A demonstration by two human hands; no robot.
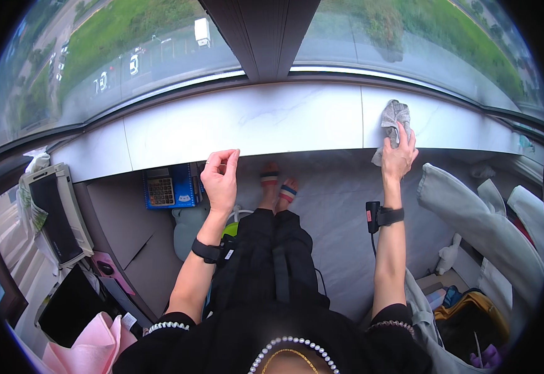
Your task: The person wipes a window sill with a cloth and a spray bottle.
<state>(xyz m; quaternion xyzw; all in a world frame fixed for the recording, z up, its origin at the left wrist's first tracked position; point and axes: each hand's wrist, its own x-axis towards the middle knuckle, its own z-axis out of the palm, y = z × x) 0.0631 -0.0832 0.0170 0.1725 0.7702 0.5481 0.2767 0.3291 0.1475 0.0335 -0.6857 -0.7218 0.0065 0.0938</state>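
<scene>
A crumpled grey cloth (395, 114) is in my right hand (398, 156), which holds it over the front part of a white marble-patterned window sill (248, 119), towards its right side. One end of the cloth hangs down past the sill's front edge. My left hand (221, 177) is near that same edge, left of the middle, with its fingers curled and the thumb and fingertips close together. Nothing shows in its grasp. Both wrists wear black straps, and a small black device is fixed to the right one.
Dark window frames (272, 42) rise behind the sill. Below it on the left are a calculator (160, 191) and a blue box (185, 184). A printer-like device (59, 212) and a black monitor (73, 304) stand at the left. Grey fabric (477, 210) lies at the right.
</scene>
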